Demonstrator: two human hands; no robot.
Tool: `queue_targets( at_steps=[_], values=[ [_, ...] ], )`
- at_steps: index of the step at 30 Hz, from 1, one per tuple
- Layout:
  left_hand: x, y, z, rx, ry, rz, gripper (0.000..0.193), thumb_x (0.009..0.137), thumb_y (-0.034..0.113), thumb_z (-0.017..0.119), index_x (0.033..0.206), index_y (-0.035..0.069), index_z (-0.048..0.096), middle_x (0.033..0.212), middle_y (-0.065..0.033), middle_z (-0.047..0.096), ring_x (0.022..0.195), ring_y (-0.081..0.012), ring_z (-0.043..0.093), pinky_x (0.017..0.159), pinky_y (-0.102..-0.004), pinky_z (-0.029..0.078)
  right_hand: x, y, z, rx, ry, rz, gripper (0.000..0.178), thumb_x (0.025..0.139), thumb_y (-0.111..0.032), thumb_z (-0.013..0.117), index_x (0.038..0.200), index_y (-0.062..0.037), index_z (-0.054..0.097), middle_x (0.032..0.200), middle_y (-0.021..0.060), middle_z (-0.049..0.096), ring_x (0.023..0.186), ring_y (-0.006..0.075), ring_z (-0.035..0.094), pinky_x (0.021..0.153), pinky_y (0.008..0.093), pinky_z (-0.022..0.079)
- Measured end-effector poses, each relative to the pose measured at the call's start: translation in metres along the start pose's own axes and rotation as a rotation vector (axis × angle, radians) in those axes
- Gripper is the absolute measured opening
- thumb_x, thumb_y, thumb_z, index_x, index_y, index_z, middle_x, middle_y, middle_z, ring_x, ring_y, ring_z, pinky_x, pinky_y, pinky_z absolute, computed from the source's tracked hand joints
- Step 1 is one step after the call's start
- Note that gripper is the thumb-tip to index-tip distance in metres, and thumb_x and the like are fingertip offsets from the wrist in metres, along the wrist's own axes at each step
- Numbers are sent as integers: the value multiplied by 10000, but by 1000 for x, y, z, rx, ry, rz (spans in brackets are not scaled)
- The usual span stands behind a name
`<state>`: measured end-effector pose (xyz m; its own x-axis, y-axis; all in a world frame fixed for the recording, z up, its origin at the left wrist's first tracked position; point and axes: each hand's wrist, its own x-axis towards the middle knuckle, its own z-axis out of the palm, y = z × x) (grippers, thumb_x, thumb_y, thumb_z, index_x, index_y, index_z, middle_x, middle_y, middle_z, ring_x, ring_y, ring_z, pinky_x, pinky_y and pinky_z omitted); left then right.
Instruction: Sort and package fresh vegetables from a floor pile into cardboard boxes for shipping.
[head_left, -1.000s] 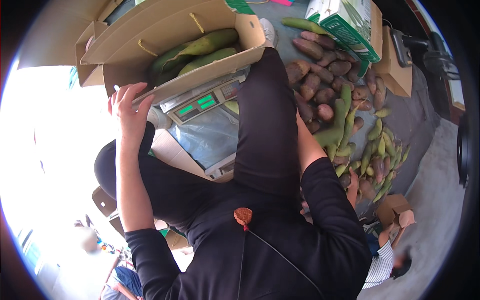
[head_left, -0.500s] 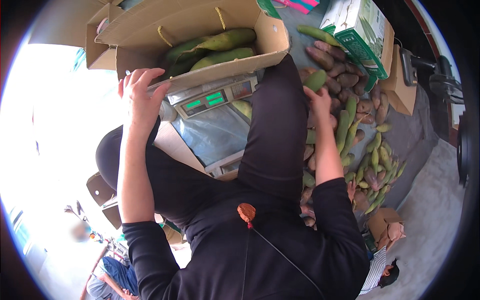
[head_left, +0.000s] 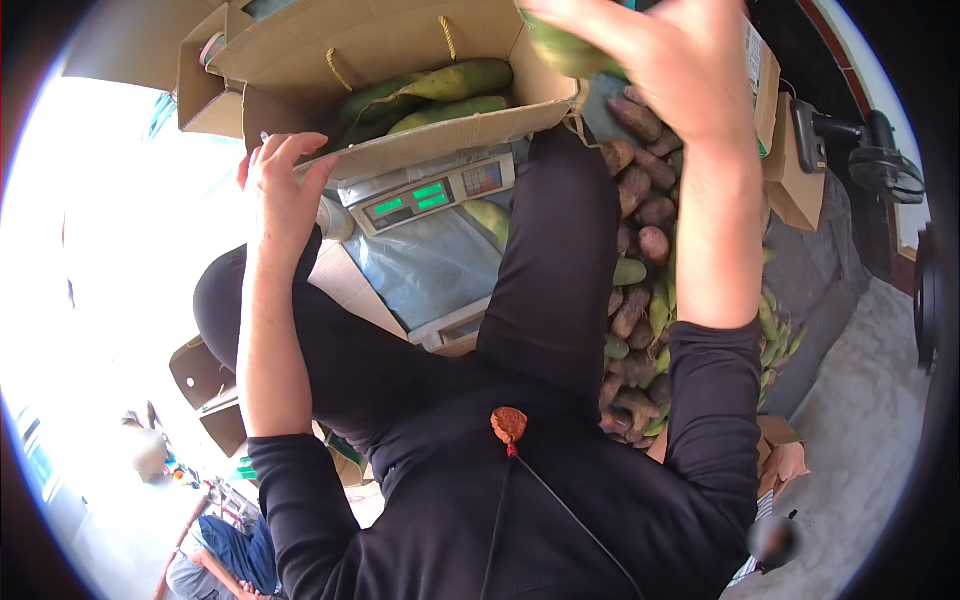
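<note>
Several long green gourds (head_left: 455,78) lie in an open cardboard box (head_left: 450,128) with yellow rope handles. My left hand (head_left: 282,195) grips the near rim at the box's left corner, thumb and fingers on either side of the wall. My right hand (head_left: 690,75) is raised just beyond the box's right end, smeared by motion. Its fingers are closed on a thick green gourd (head_left: 562,48), partly cut off by my fingers. Directly under the box sits a digital scale (head_left: 440,195) with lit green readouts.
Purple-brown tubers (head_left: 655,212) and more green gourds are heaped to the right of my leg. A smaller carton (head_left: 795,185) and a black fan-like device (head_left: 885,165) stand beyond them. Blue plastic sheeting (head_left: 430,265) lies between my legs. Another person (head_left: 225,560) is at the lower left.
My right hand has risen from the heap on the right, carrying a green gourd up toward the box's right end. The box has shifted slightly right; my left hand stays on its rim.
</note>
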<state>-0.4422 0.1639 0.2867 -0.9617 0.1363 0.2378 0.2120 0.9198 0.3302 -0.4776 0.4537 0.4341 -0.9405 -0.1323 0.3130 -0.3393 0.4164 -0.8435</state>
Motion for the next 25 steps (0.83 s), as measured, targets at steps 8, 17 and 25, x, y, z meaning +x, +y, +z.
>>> queue_targets(
  at_steps=[8,17,25],
  values=[
    [-6,-23,-5,-433,78,-177,172,732,76,685,890,10,669,808,-103,626,771,-181,626,704,-293,487,2,54,44,-103,-62,-23,437,753,-184,744,1103,10,568,926,91,603,780,179,552,748,286,472],
    [-7,-31,-5,-332,111,-223,156,742,163,679,868,72,690,814,-51,645,783,-169,628,750,-299,469,-25,146,-26,22,66,369,298,838,-171,662,1106,-47,622,976,34,642,873,80,561,785,216,429],
    [-4,-28,-10,-328,121,-239,167,779,98,649,919,10,672,903,-89,627,824,-165,601,755,-286,472,-11,153,-17,29,11,554,370,830,-287,663,1135,-84,612,1024,22,651,890,85,567,791,279,413]
  ],
)
